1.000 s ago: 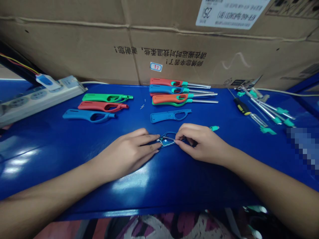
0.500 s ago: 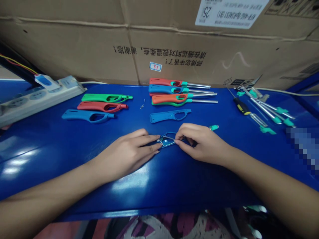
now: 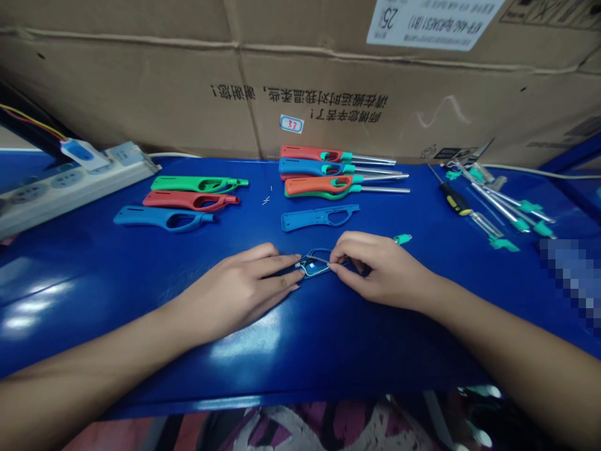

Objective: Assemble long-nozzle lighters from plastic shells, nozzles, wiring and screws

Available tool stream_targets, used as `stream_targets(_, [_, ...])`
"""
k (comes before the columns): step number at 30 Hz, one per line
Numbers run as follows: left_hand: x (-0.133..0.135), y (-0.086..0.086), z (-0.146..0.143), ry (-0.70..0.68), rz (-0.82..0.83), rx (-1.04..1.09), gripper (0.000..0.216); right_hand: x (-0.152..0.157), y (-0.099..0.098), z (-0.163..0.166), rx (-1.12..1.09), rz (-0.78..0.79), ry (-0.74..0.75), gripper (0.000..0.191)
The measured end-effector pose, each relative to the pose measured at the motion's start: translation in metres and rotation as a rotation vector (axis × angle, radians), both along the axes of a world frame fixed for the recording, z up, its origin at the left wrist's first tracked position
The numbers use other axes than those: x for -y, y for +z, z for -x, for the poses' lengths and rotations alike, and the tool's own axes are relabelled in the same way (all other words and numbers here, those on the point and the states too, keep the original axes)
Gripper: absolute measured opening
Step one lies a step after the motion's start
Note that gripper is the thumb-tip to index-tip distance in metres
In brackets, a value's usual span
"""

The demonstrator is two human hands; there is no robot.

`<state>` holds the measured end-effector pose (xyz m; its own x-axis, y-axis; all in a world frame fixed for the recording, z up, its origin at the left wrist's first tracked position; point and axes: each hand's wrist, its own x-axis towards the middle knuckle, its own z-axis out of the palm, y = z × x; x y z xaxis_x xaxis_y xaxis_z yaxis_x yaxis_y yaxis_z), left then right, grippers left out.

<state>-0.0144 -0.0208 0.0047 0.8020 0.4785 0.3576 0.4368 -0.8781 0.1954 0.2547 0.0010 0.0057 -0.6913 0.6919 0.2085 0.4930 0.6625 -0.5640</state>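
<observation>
A blue gas lighter casing half (image 3: 313,274) lies on the blue table between my hands, with a white wire and small parts inside it. My left hand (image 3: 251,285) covers its handle end, fingers closed on it and pressing it down. With thumb and forefinger, my right hand (image 3: 378,266) pinches the end of a thin grey tube (image 3: 320,259) over the casing's trigger opening. A green nozzle piece (image 3: 402,239) shows just beyond the right hand. Farther back lies another blue casing half (image 3: 300,220), its inside facing up.
Assembled lighters (image 3: 323,186) with metal barrels lie at the back centre. Green (image 3: 176,183), red (image 3: 169,200) and blue (image 3: 143,217) casings sit left, near a power strip (image 3: 66,181). Small screws (image 3: 266,200) lie between. A screwdriver (image 3: 454,199) and several metal barrels (image 3: 500,205) are right; a cardboard box (image 3: 164,81) stands behind.
Both hands hold nearly the same place on the casing. The whole view has shifted very slightly; nothing is visibly taken up or let go.
</observation>
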Motion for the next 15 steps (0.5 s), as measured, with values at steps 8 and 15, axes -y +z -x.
stream_targets(8, [0.0001, 0.0006, 0.0014, -0.003, -0.006, -0.013, 0.027, -0.0007, -0.0006, -0.0009, -0.009, -0.007, 0.007, 0.006])
stream_targets(15, [-0.0012, 0.0005, 0.0003, -0.010, -0.023, -0.019, 0.028, -0.0010, -0.0002, -0.0012, -0.012, -0.002, 0.006, 0.006])
